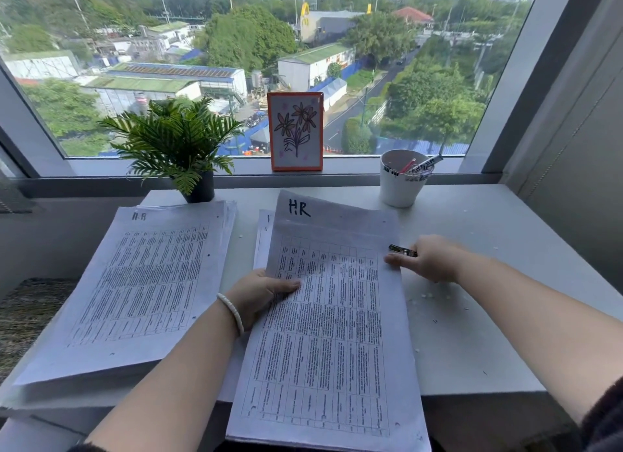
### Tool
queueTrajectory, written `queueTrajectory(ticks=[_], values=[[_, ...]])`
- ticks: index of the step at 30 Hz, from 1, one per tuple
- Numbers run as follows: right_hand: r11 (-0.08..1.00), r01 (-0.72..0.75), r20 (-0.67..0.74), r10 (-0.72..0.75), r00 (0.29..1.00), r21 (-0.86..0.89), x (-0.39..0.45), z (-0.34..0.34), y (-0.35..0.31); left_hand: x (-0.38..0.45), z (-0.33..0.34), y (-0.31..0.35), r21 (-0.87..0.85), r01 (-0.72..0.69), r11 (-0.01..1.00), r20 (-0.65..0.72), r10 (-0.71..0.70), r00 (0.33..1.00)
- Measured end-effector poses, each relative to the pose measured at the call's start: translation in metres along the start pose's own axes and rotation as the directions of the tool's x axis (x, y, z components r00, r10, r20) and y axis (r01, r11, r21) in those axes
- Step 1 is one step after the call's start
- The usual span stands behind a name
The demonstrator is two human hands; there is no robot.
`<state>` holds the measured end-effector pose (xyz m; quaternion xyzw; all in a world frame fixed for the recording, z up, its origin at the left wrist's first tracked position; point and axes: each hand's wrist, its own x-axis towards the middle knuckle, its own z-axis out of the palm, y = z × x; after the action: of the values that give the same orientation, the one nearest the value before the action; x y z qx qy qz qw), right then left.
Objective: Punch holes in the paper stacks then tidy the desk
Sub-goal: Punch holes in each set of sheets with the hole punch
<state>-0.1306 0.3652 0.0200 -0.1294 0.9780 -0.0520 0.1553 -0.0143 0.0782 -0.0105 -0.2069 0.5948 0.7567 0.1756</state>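
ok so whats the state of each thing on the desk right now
left hand: thumb on top, gripping the right paper stack
right hand: holding a small dark clip
right paper stack: tilted, overhanging the desk's near edge
left paper stack: lying flat, holes punched
clip: held at the stack's right edge
white cup: upright, holding pens

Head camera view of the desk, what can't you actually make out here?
- Small dark object in the right hand: mostly covered by the fingers, unidentifiable.
- Table text on the right paper stack: too small.
- Sheets beneath it: hidden, only an edge shows.
- White cup contents: jumbled, unclear.
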Motion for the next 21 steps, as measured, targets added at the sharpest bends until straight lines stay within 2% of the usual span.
queueTrajectory(ticks=[2,4,5,6,7,8,9,11,12,13,15,21], values=[[1.0,0.006,-0.014,-0.006,1.0,-0.03,0.0,0.001,0.0,0.004,-0.003,0.0,0.047,-0.054,0.997,-0.03,0.055,0.998],[0.998,0.014,-0.009,-0.015,1.0,-0.064,0.001,0.002,0.0,0.006,-0.003,0.008,0.315,-0.159,0.936,-0.116,0.205,0.972],[0.997,0.013,-0.008,-0.013,1.0,-0.078,0.001,0.003,0.0,0.005,0.001,0.017,0.484,-0.208,0.85,-0.161,0.321,0.933],[0.996,0.013,-0.009,-0.014,1.0,-0.091,0.0,0.003,-0.001,0.003,0.009,0.028,0.639,-0.248,0.728,-0.179,0.454,0.873],[0.994,0.017,-0.01,-0.019,1.0,-0.108,-0.001,0.003,-0.002,0.002,0.019,0.041,0.78,-0.28,0.56,-0.135,0.588,0.798],[0.992,0.026,-0.011,-0.028,1.0,-0.127,-0.001,0.003,-0.002,0.004,0.032,0.054,0.882,-0.299,0.364,-0.027,0.673,0.739],[0.988,0.036,-0.012,-0.038,0.999,-0.149,-0.001,0.003,-0.003,0.008,0.048,0.067,0.937,-0.302,0.174,0.105,0.684,0.722],[0.982,0.059,-0.019,-0.064,0.998,-0.18,-0.001,0.004,-0.005,0.022,0.08,0.084,0.953,-0.278,-0.118,0.296,0.542,0.786],[0.979,0.073,-0.024,-0.079,0.997,-0.189,-0.002,0.004,-0.006,0.031,0.096,0.09,0.939,-0.274,-0.208,0.34,0.447,0.827],[0.977,0.085,-0.03,-0.093,0.995,-0.198,-0.002,0.004,-0.006,0.04,0.109,0.095,0.93,-0.261,-0.26,0.344,0.358,0.868],[0.971,0.1,-0.047,-0.113,0.992,-0.219,-0.004,0.005,-0.006,0.054,0.13,0.104,0.927,-0.249,-0.281,0.316,0.227,0.921],[0.955,0.119,-0.07,-0.144,0.987,-0.272,-0.01,0.014,0.002,0.066,0.152,0.117,0.926,-0.266,-0.269,0.302,0.101,0.948]])
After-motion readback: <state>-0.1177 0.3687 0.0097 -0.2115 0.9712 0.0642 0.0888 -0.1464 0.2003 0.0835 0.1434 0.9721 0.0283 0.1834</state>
